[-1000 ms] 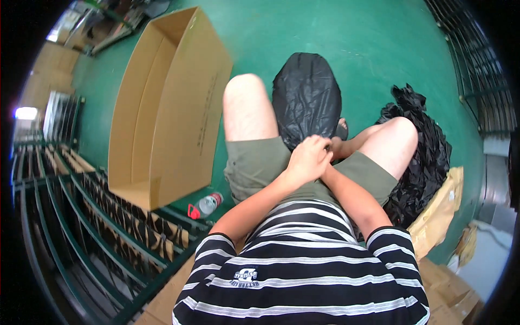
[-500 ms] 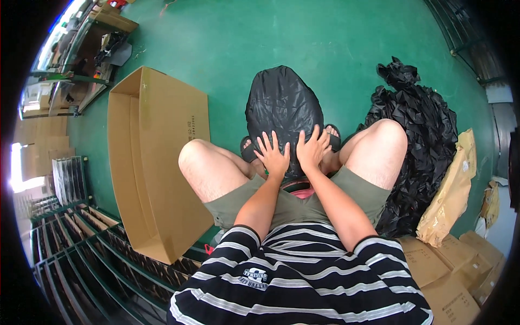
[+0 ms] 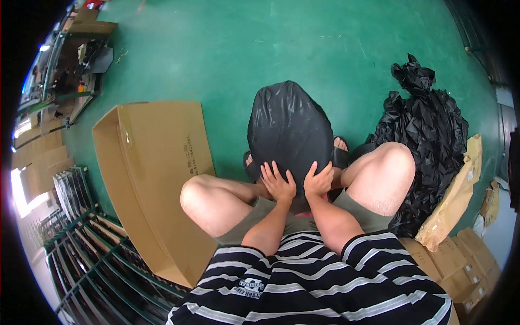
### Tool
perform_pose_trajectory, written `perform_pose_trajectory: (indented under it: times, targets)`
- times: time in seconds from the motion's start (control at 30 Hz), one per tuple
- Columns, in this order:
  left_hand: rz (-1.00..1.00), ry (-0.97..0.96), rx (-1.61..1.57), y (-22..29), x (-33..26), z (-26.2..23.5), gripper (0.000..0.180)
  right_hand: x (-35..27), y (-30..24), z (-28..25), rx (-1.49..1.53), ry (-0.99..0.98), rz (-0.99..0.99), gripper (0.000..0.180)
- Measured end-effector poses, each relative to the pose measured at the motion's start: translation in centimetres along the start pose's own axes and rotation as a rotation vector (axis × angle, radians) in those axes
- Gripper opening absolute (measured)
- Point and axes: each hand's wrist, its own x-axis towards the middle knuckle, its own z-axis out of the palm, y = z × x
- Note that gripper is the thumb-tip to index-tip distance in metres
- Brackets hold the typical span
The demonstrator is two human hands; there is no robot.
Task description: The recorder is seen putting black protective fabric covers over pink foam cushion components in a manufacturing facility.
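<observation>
Between my knees stands a rounded, oval object covered in smooth black plastic (image 3: 290, 124); what is inside the cover cannot be seen. My left hand (image 3: 279, 181) lies against its near left side, fingers stretched out and spread. On the near right side rests my right hand (image 3: 318, 180), its fingers also extended over the black cover. Both palms press on the plastic and neither grips a fold of it. The object's lower near end is partly hidden by my hands and forearms.
A large open cardboard box (image 3: 162, 179) lies on its side at my left. Crumpled black plastic bags (image 3: 425, 146) are heaped at my right beside a tan paper wrapper (image 3: 452, 192). Cardboard cartons (image 3: 455, 260) stand near right; a green metal rack (image 3: 108, 254) stands near left.
Both hands have slid closer toward my body along the black cover, and its surface looks smoother. The whole view has shifted, with my knees and the box appearing lower.
</observation>
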Motion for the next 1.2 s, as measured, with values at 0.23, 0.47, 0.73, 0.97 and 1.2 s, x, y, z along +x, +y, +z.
perform_pose_trajectory:
  times: [0.23, 0.47, 0.73, 0.97, 1.2]
  targets:
    - [0.020, -0.015, 0.000, -0.25, 0.20, -0.03, 0.066, 0.12, 0.09, 0.40, -0.015, 0.011, -0.039, 0.060]
    - [0.028, -0.027, -0.009, -0.15, 0.21, 0.00, 0.066, 0.23, 0.41, 0.61, -0.007, 0.026, -0.054, 0.061]
    - [0.032, -0.030, -0.023, -0.04, 0.22, -0.30, 0.064, 0.22, 0.19, 0.31, -0.004, 0.033, -0.064, 0.061]
    - [0.060, 0.050, -0.021, -0.23, 0.17, -0.22, 0.064, -0.07, -0.09, -0.25, 0.001, 0.010, -0.031, 0.059]
    - [0.064, 0.109, -0.011, 0.37, 0.01, -0.08, 0.071, 0.31, 0.75, 0.28, 0.075, 0.073, -0.047, 0.060]
